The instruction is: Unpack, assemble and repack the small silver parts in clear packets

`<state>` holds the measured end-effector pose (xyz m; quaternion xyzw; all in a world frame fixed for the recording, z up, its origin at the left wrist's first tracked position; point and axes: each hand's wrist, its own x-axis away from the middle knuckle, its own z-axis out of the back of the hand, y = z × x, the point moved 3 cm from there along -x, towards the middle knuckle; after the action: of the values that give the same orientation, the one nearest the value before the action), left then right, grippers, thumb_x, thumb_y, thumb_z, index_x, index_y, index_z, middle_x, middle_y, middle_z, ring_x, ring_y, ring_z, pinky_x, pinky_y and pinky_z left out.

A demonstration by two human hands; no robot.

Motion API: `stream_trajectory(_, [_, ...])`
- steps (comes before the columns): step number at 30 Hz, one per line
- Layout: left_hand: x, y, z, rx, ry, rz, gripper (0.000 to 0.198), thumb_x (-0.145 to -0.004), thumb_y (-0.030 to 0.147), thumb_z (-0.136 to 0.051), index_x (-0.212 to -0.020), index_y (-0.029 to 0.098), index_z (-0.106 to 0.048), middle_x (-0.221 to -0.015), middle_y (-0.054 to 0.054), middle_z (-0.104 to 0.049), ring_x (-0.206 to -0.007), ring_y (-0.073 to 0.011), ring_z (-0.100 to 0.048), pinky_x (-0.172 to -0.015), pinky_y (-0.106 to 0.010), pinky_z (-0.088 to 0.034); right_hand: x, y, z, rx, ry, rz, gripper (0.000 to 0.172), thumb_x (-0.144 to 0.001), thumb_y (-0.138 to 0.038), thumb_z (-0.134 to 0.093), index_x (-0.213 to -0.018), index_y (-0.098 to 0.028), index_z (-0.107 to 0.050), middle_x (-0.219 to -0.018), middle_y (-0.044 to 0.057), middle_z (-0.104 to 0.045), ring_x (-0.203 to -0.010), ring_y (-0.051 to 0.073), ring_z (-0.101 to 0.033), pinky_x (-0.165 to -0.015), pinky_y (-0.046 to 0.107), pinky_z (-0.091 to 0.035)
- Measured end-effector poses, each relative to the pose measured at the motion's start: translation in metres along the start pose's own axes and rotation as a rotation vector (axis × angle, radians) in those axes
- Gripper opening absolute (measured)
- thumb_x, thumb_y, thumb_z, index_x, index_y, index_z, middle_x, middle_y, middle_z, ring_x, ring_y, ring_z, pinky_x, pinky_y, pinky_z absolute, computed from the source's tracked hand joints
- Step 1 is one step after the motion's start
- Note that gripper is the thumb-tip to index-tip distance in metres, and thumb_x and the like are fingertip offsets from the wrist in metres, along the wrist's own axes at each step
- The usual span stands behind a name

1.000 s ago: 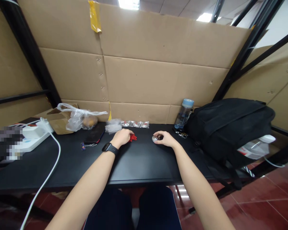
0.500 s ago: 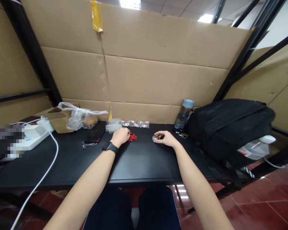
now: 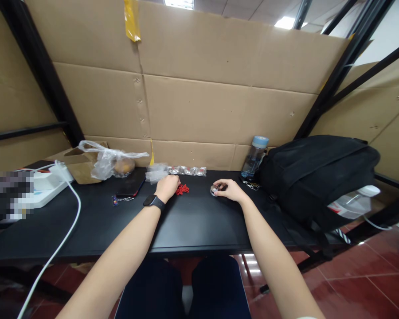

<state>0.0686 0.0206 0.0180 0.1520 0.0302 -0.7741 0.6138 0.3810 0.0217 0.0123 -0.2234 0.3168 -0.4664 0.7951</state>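
My right hand (image 3: 229, 190) pinches a small round, shiny metal-looking piece (image 3: 214, 190) on the black table, thumb and fingers around its right side. What exactly it is cannot be made out. On the other side, my left hand (image 3: 168, 188), with a dark watch at its wrist, is closed beside a small pile of red cord-like pieces (image 3: 182, 189). Its fingertips are mostly hidden, so anything in them cannot be seen. Just behind the left hand lie flat clear plastic bags (image 3: 157, 172). A row of small silver pieces in clear wrappers (image 3: 187, 171) lies along the back.
A black backpack (image 3: 319, 173) and a blue-capped water bottle (image 3: 254, 156) stand at the right. Keys (image 3: 251, 185) lie before the bottle. Leftward are a phone (image 3: 131, 184), a tied plastic bag (image 3: 111, 164), a cardboard box (image 3: 81, 166) and a white power strip (image 3: 51, 190) with its cable.
The view has shifted slightly. My right hand still grips the round piece, whose shiny face now shows a little more. My left hand stays beside the red pieces.
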Motion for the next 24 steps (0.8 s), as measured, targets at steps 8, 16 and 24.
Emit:
stream_trajectory(8, [0.004,0.012,0.002,-0.007,-0.024,0.083,0.017,-0.093,0.026,-0.058,-0.091,0.017,-0.073,-0.101,-0.017,-0.074,-0.094,-0.0312,-0.072,-0.077,-0.036,-0.054,0.001,-0.006,0.001,0.004,0.035,0.010,0.041,-0.065,-0.034,-0.085,-0.103,-0.022,-0.077,-0.097,0.004,-0.078,-0.082,0.020,-0.067,-0.080,0.032,-0.053])
stream_trajectory(16, [0.008,0.036,0.020,0.468,0.246,-0.119,0.011,-0.094,0.028,-0.059,-0.095,0.021,-0.068,-0.087,-0.005,-0.075,-0.082,-0.0212,-0.072,-0.079,-0.030,-0.052,-0.002,-0.027,-0.005,-0.210,0.179,0.004,0.045,-0.068,-0.037,-0.083,-0.108,-0.021,-0.071,-0.095,0.006,-0.075,-0.075,0.019,-0.067,-0.065,0.030,-0.053])
stream_trajectory(24, [0.015,0.066,0.024,0.823,0.273,-0.185,0.014,-0.090,0.029,-0.064,-0.096,0.022,-0.075,-0.096,-0.002,-0.078,-0.089,-0.0201,-0.072,-0.087,-0.031,-0.052,0.001,-0.078,-0.033,-0.697,0.203,0.146,0.047,-0.075,-0.038,-0.082,-0.115,-0.025,-0.062,-0.126,0.009,-0.066,-0.109,0.024,-0.068,-0.089,0.036,-0.057])
